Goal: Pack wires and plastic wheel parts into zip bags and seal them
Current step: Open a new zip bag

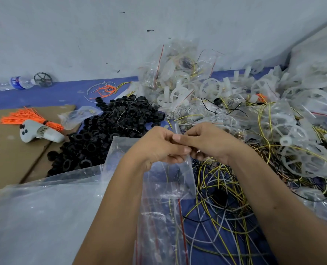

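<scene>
Head view: left hand and right hand both pinch a small zip bag at its mouth; best to spread the mouth wide before loading wires.

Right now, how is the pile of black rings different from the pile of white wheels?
The black rings are small, dark and chunky; the white wheels are bigger, see-through pale, with spokes. The rings lie loose in one heap left of the hands; the wheels are mixed with bags and wires on the right. Both are plastic parts.
</scene>
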